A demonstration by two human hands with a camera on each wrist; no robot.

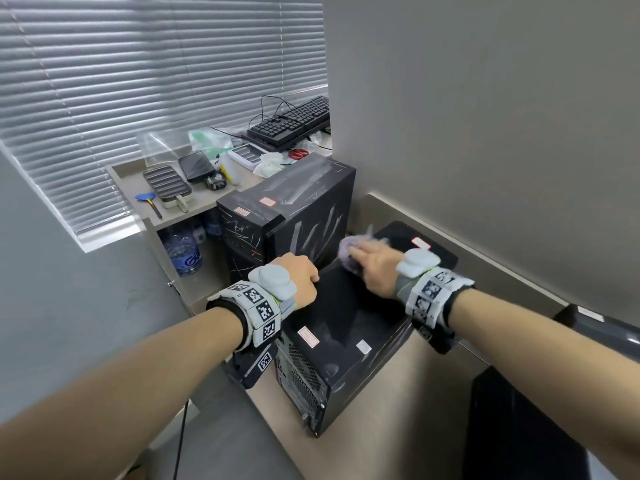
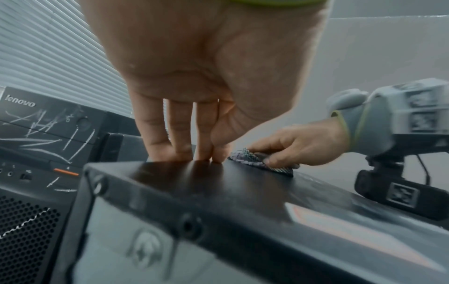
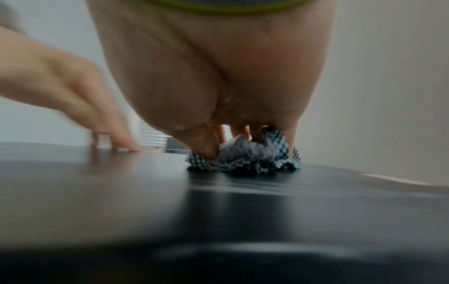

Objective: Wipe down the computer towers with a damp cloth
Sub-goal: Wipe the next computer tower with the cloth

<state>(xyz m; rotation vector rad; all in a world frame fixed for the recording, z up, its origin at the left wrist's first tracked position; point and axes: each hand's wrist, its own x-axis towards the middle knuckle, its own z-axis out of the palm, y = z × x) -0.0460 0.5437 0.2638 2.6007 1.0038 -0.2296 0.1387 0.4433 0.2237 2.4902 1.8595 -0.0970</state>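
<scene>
The counter (image 1: 408, 393) along the grey wall carries 2 black computer towers. The nearer tower (image 1: 341, 327) lies with its broad panel facing up, a red-edged label and a small silver sticker near its close end. The farther tower (image 1: 294, 199), a Lenovo, stands just beyond it, its front and side streaked with pale scratch-like marks. The left hand (image 1: 299, 280) rests on the nearer tower's left edge, its fingers (image 2: 157, 138) straight and close together, tips pressing down on the panel. The right hand (image 1: 375, 263) is further along the same panel, fingers curled over a bunched checked cloth (image 3: 245, 157) and pressing it flat against the black surface; the cloth is blurred in the head view. Behind the towers, a lower shelf top (image 1: 207, 206) holds a black keyboard (image 1: 291, 123), a phone (image 1: 195, 166) and red scissors (image 1: 298, 153).
</scene>
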